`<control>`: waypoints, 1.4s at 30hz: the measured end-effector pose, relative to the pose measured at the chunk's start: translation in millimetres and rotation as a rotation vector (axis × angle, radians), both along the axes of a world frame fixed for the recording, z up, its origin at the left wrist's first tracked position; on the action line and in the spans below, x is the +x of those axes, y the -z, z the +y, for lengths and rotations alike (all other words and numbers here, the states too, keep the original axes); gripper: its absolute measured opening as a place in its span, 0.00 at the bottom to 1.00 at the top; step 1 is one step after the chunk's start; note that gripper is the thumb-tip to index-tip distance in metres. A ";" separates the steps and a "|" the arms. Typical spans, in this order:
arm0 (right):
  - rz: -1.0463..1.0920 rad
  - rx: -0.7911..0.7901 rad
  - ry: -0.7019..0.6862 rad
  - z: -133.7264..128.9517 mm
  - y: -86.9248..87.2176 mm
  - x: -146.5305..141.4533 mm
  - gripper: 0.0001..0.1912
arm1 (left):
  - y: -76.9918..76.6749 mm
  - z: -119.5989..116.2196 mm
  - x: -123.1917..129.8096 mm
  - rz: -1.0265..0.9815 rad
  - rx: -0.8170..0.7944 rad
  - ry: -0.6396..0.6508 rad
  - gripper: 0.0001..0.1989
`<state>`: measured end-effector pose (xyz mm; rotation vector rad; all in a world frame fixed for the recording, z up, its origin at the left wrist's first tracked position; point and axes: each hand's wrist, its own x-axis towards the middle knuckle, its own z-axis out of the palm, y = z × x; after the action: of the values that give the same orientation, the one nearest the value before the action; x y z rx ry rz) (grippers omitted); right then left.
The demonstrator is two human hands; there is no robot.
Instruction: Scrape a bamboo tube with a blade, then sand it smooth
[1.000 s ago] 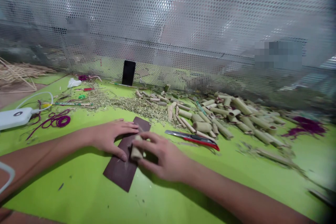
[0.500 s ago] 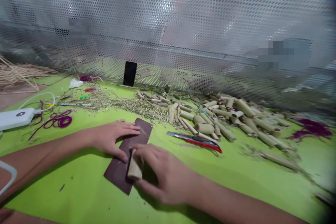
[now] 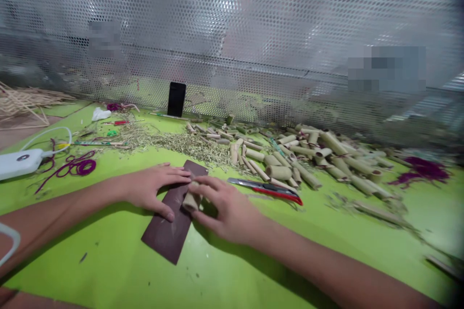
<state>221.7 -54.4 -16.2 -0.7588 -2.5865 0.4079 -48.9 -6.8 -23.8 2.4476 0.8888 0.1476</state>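
Note:
A dark brown strip of sandpaper (image 3: 168,234) lies slantwise on the green tabletop, with pale scuff marks on it. My left hand (image 3: 150,188) rests open on its left edge, fingers stretched out and thumb apart. A short, hollow bamboo tube (image 3: 191,202) is gripped between the thumb and fingers of my right hand (image 3: 230,207). The tube touches the right side of the sandpaper, and my fingers hide part of it. Just beyond my right hand lies a utility knife (image 3: 268,189) with a red and black handle, its blade out to the left.
Many cut bamboo tubes (image 3: 315,152) are heaped at the back right, with shavings (image 3: 184,144) to their left. A phone (image 3: 177,99) leans on the perforated metal screen (image 3: 232,24). Purple cord (image 3: 85,166) and a white power bank (image 3: 20,163) with a cable lie left; more purple cord (image 3: 422,170) right.
My right hand has slid the bamboo tube up along the sandpaper, away from me. My left hand stays in place on the sheet. The view has shifted slightly.

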 end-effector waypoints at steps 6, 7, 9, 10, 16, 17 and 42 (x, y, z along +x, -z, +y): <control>0.011 0.014 -0.216 -7.5 4.3 -1.7 0.23 | -0.8 -0.5 0.0 -0.011 -0.014 0.011 0.52; 0.015 0.010 -0.233 -5.2 4.2 -1.6 0.23 | -1.1 -0.7 0.1 -0.007 -0.013 0.004 0.52; 0.000 -0.015 -0.099 1.3 2.7 -0.6 0.19 | -1.9 -1.3 0.7 0.011 -0.009 -0.009 0.52; -0.021 -0.025 0.020 3.6 1.5 -0.1 0.18 | -2.2 -1.5 0.9 0.021 -0.007 -0.011 0.52; -0.056 -0.047 -0.084 -5.2 -2.6 -0.8 0.21 | -1.3 -1.0 0.0 -0.001 -0.019 -0.001 0.52; -0.057 -0.049 -0.119 -5.3 -3.1 -1.0 0.23 | -0.9 -0.8 -0.3 -0.007 -0.018 0.001 0.51; -0.035 -0.043 0.052 0.5 -2.7 1.9 0.17 | 0.5 0.7 -0.9 -0.009 -0.001 0.008 0.51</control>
<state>223.7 -54.0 -13.5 -0.8536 -2.5920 0.4392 -49.8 -6.1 -24.3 2.4475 0.8756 0.1548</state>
